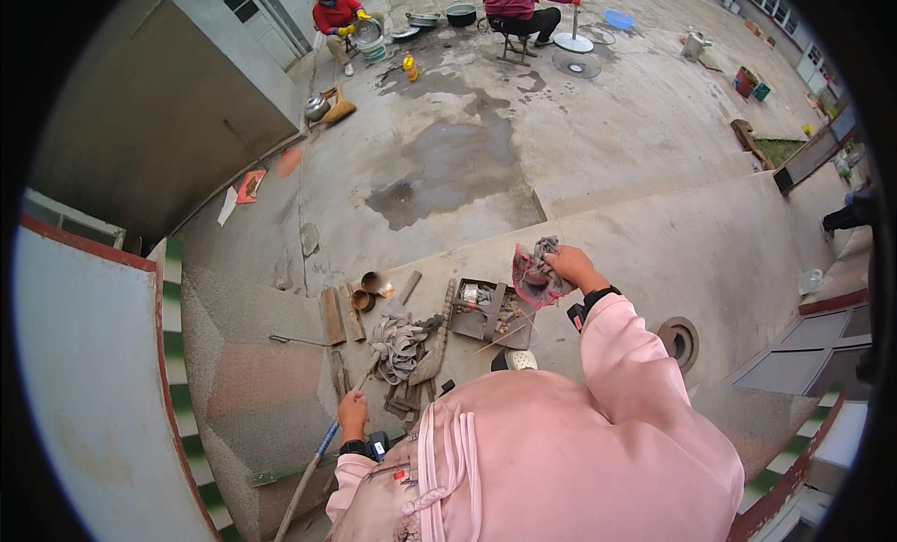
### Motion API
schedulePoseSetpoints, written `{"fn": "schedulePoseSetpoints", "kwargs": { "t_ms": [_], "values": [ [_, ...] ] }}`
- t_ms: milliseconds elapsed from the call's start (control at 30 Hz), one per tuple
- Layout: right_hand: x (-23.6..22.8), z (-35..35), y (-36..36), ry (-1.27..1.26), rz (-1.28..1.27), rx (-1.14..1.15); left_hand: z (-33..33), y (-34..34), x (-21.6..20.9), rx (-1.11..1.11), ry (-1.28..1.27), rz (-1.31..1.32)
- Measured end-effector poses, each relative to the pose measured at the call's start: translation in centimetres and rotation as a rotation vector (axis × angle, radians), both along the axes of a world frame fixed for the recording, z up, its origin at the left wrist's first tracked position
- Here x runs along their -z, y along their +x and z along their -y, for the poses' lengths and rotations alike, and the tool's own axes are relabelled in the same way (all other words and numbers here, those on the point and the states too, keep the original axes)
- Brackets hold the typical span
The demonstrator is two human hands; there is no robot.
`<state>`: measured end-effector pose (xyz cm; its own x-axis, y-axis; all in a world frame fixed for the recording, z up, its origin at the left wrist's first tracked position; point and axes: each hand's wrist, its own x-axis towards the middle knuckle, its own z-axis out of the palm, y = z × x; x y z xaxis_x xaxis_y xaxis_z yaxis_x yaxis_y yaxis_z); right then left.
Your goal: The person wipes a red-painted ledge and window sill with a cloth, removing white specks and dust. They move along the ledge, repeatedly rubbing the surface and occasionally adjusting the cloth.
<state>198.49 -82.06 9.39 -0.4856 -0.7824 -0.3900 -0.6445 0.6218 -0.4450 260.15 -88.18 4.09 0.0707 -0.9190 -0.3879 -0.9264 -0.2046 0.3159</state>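
Observation:
My left hand (353,415) is closed round the handle of a mop (400,348), whose grey cloth-strip head lies among pieces of wood on the ground. Part of the handle below my hand is blue. Out to the right, my right hand (572,267) grips a crumpled grey rag (542,271) with red netting along it, held up in the air. Beneath and left of the rag sits an open toolbox (475,320) with a strap or handle across its middle. Inside lie a jar with a pale label and small odds and ends, too small to name.
Wooden blocks (332,318) and two rusty cans (363,300) lie left of the mop. A round drain-like ring (679,344) is at the right. Ahead, a wet patch (448,168) marks the concrete yard. Two people sit farther off, one near a fan (573,43), one with pots.

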Motion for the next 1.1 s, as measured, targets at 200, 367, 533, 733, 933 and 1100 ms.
{"fn": "schedulePoseSetpoints", "kwargs": {
  "t_ms": [200, 367, 533, 733, 933, 1100],
  "values": [
    [-2.1, -3.1, -7.8, -0.100, 0.103, 0.252, 6.3, -4.6, -2.4, 0.104, -0.129, -0.133],
    [-2.1, -7.2, -10.0, -0.220, 0.062, 0.467, 9.0, -9.9, -2.9, 0.234, -0.038, -0.189],
    [-2.9, -9.1, -8.2, -0.028, -0.144, 0.525, 12.6, -18.7, -4.2, 0.468, 0.060, -0.247],
    [-6.8, -2.1, -1.4, -0.189, -0.042, 0.406, 12.8, -27.1, -12.1, 0.696, 0.154, -0.631],
    [-11.2, 9.0, 10.4, -0.422, 0.391, -0.134, 11.2, -28.9, -17.2, 0.633, 0.302, -0.947],
    [-13.2, 12.6, 16.6, -0.586, 0.634, -0.392, 10.9, -27.4, -18.2, 0.105, 0.105, -1.281]
  ]
}}
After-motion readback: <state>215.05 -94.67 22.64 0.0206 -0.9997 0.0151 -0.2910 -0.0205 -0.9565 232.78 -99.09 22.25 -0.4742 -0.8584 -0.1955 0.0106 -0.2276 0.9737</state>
